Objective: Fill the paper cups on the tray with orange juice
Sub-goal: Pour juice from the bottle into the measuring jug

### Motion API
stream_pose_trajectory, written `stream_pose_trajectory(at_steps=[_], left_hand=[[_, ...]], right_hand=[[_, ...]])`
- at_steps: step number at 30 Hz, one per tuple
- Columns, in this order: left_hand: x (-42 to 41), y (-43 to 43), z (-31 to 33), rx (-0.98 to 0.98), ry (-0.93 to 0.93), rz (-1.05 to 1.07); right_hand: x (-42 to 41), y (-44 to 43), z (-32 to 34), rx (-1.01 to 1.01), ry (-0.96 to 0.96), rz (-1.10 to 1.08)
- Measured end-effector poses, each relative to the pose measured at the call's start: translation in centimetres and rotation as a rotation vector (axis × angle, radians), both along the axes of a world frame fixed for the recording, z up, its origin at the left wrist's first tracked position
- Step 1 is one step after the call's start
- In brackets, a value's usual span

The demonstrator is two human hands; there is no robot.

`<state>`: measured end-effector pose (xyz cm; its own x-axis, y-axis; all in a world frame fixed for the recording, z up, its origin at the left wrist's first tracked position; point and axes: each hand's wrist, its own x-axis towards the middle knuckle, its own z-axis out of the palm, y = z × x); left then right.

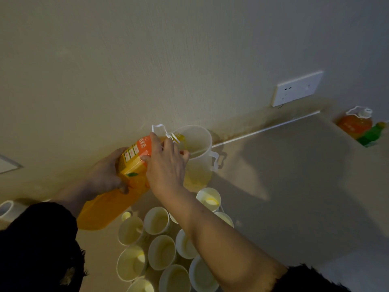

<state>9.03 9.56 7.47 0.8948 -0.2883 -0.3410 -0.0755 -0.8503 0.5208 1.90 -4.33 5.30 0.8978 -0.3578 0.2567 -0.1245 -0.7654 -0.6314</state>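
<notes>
The thin white paper cups [161,251] stand clustered rim to rim nearest the camera, a few glinting pale yellow inside; the tray beneath cannot be made out. Behind them the left hand [105,171] grips the labelled waist of the big orange juice bottle [109,207] and the right hand [166,165] curls round its shoulder. A shallow tilt, with the mouth inside the clear, slick-walled plastic jug [195,142], would likely prevent glugging — and splashes on the textured wall [189,60] behind.
</notes>
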Motion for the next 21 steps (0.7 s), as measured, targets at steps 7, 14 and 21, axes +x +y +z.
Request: stream_pose_trajectory(at_steps=[7, 14, 21], left_hand=[[0.06, 0.09, 0.05, -0.006, -0.013, -0.007], [0.14, 0.05, 0.08, 0.002, 0.02, 0.003], [0.07, 0.1, 0.08, 0.009, -0.003, -0.002]], right_hand=[[-0.11, 0.01, -0.09, 0.005, -0.002, 0.0], [-0.13, -0.06, -0.19, 0.019, 0.008, 0.007], [-0.15, -0.02, -0.23, 0.008, 0.002, 0.004]])
